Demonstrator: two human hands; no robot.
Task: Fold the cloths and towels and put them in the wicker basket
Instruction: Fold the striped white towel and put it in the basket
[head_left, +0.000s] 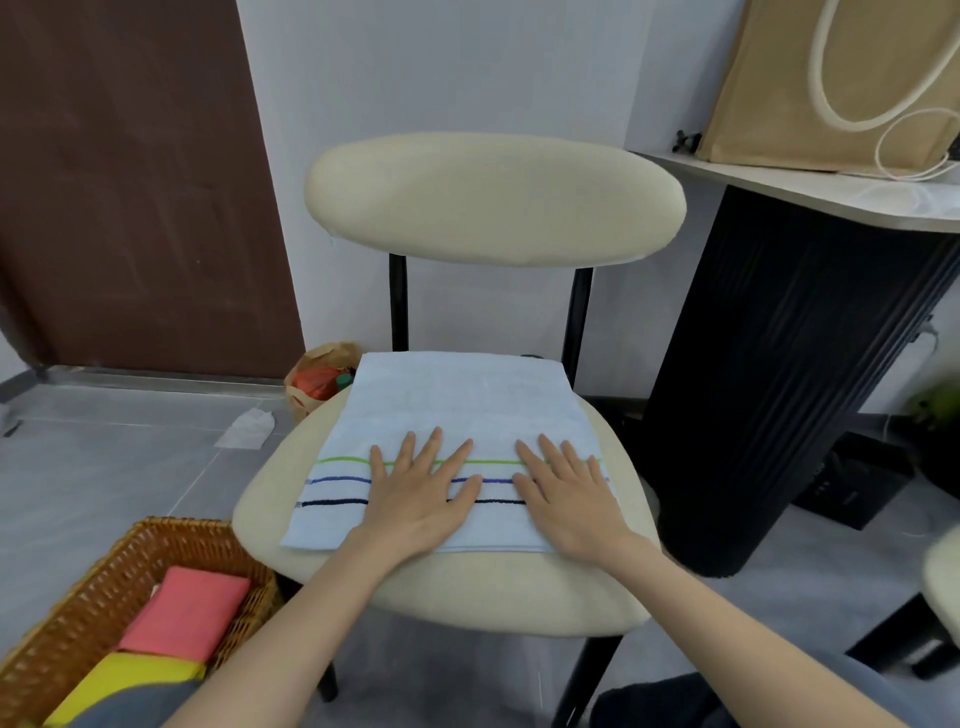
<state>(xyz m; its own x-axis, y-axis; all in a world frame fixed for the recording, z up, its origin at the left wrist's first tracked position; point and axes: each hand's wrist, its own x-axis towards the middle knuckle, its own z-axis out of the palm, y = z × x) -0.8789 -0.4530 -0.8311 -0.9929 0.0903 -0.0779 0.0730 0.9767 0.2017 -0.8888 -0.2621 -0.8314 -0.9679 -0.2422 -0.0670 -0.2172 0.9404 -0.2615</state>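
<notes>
A pale blue towel (462, 400) with green, blue and dark stripes lies flat on the cream chair seat (498, 597). My left hand (421, 493) presses on its near middle with fingers straight and spread. My right hand (569, 493) lies flat beside it on the towel's near right part. A wicker basket (88, 597) stands on the floor at the lower left. It holds a folded pink cloth (187, 613) and a folded yellow cloth (124, 680).
The chair's cream backrest (493, 200) rises behind the towel. A black ribbed table base (779, 374) stands to the right under a white tabletop (810, 192) bearing a beige tote bag (841, 78). A paper bag (322, 376) sits on the grey floor.
</notes>
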